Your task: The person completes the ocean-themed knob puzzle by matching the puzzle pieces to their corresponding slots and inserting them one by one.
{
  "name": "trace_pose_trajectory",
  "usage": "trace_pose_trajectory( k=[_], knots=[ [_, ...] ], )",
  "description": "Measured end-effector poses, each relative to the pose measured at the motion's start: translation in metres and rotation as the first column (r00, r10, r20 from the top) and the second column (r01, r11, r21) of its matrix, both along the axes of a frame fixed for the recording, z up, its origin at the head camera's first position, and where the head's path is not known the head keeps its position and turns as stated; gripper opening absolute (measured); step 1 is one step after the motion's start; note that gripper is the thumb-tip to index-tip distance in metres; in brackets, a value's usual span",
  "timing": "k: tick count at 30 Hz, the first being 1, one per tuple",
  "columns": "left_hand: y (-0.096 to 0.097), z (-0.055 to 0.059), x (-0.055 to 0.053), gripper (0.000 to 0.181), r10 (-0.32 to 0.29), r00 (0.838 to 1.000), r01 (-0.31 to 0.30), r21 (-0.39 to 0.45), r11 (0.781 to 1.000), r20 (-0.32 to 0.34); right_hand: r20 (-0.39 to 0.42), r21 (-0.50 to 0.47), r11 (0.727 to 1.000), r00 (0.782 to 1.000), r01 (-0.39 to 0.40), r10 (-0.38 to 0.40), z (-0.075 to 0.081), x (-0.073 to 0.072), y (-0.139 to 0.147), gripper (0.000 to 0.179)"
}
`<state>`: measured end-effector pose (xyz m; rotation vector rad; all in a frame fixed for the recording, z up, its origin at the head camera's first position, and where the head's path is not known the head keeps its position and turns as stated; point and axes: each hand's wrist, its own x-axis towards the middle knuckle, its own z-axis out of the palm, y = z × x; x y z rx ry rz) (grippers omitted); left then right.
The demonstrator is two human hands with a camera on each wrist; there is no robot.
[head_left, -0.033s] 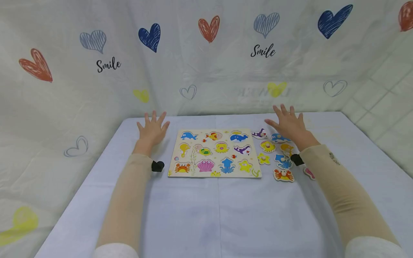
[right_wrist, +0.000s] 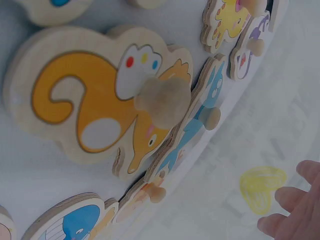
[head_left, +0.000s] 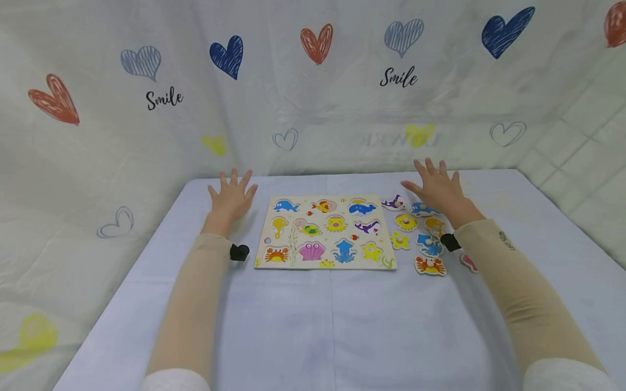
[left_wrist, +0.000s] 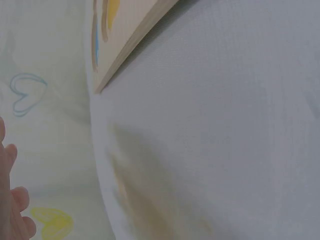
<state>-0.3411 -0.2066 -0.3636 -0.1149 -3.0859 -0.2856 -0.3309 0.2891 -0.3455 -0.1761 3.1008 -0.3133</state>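
While left grip (head_left: 229, 203) and right grip (head_left: 441, 191) are spread, the right sleeve (head_left: 518, 293) partly hides a pink piece (head_left: 468, 263).

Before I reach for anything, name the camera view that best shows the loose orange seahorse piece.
The right wrist view: the seahorse piece looms large there, its wooden knob plainly visible. The head view shows it small, with little detail; the left wrist view doesn't show it.

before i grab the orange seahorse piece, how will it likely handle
The seahorse piece is probably stiff, its thick edge looking like wood. Its raised knob should make it easy to pinch. Being broad and flat, it would likely slide rather than roll if pushed.
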Motion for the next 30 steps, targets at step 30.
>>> trace_pose_trajectory(
  k=[30],
  knots=[
    [0.010, 0.000, 0.005, 0.066, -0.038, 0.999, 0.038, 0.037, 0.999, -0.015, -0.002, -0.003, 0.999, 0.999, -0.036, 0.036, 0.000, 0.015, 0.005, 0.097]
  ],
)
